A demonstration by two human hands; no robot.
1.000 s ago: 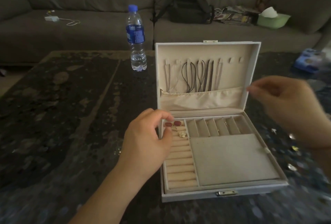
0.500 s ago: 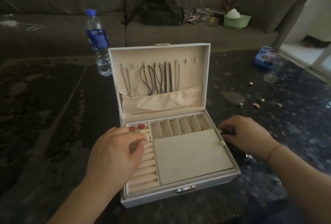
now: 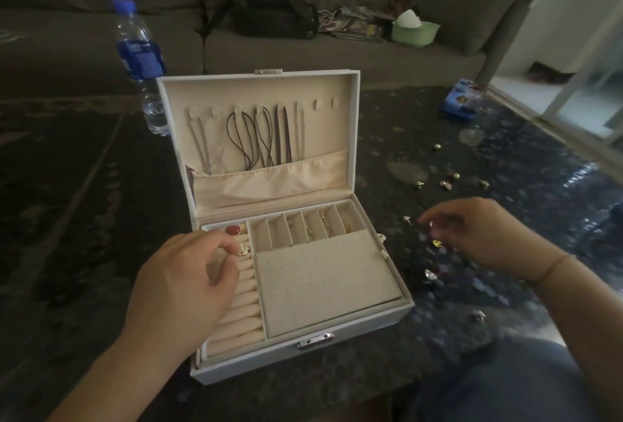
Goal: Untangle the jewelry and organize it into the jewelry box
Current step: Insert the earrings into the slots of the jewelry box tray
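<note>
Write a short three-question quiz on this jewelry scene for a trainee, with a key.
1. True or false: the lid of the jewelry box is shut.
2. Which hand is over the ring rolls? A) left hand B) right hand
3. Fill in: loose earrings lie on the table to the ___ of the box.

Key:
1. False. The lid stands open, with cords hanging inside it.
2. A. Its fingertips are by a gold ring near the red ring.
3. Right.
</note>
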